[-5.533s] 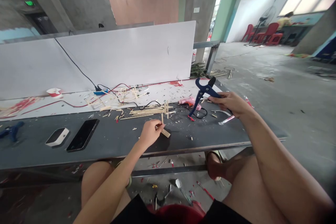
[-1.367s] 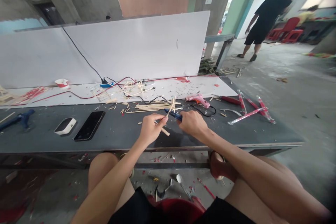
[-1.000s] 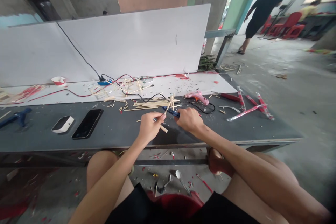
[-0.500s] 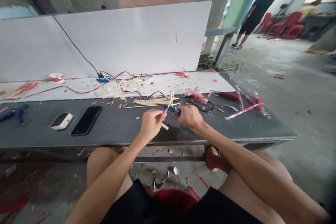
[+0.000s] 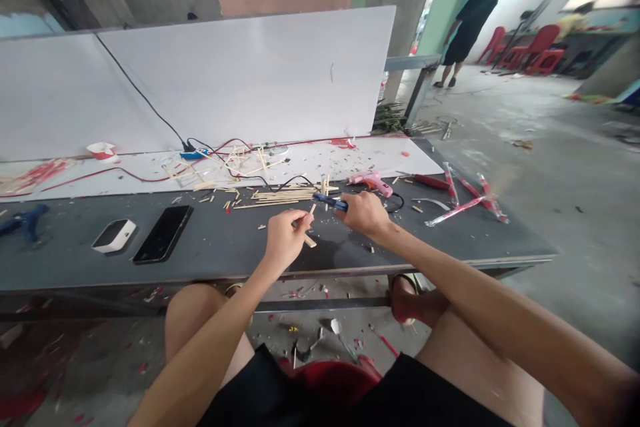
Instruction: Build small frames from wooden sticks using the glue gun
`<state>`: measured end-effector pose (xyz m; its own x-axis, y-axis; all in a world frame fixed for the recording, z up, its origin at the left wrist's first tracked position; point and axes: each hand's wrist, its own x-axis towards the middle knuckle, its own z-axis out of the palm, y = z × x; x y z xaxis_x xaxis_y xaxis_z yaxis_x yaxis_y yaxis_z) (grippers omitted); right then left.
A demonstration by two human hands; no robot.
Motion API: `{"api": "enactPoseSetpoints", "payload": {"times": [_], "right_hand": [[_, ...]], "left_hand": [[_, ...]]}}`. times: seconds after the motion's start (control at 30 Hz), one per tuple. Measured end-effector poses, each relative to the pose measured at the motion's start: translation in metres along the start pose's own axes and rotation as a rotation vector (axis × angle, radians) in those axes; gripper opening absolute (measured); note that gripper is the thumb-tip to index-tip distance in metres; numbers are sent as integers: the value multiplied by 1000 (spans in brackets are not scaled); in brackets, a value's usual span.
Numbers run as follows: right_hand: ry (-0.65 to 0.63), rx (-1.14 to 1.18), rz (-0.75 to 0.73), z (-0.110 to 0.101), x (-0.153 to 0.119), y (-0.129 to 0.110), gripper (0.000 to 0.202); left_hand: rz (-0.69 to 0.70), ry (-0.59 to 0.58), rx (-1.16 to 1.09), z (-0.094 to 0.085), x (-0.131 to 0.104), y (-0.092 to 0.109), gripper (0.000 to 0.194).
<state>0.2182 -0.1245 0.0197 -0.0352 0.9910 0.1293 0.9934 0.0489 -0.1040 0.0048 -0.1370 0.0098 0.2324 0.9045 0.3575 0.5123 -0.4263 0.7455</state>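
My left hand is closed in a pinch on a thin wooden stick, whose ends show above and below the fingers. My right hand wraps round the handles of blue cutting pliers. Their jaws point left, just above the stick's upper end; whether they touch it I cannot tell. Behind the pliers is a small upright piece of joined wooden sticks. A row of loose wooden sticks lies beside it on the dark tabletop.
A pink glue gun lies behind my right hand. Red sticks in clear wrap are on the right. At left are a phone, a white device and a blue tool. A white board stands behind; a person is beyond.
The pliers have come up and stand clearer of my left hand. The stick's upper end looks shorter. A blurred tan streak shows over the red sticks. The person beyond has shifted.
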Motion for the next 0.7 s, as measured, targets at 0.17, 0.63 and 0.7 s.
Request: {"api": "enactPoseSetpoints", "payload": {"times": [0.17,0.63,0.7], "right_hand": [[204,99,91,2,-7,21,31],[-8,24,157,-5,-10,56,38],[-48,10,134,-1,-12,59,39]], "left_hand": [[-2,-32,-74,-1,3,1,31],[-13,-159,-54,16,6,-15,7],[-3,-171,9,18,7,-18,7]]}}
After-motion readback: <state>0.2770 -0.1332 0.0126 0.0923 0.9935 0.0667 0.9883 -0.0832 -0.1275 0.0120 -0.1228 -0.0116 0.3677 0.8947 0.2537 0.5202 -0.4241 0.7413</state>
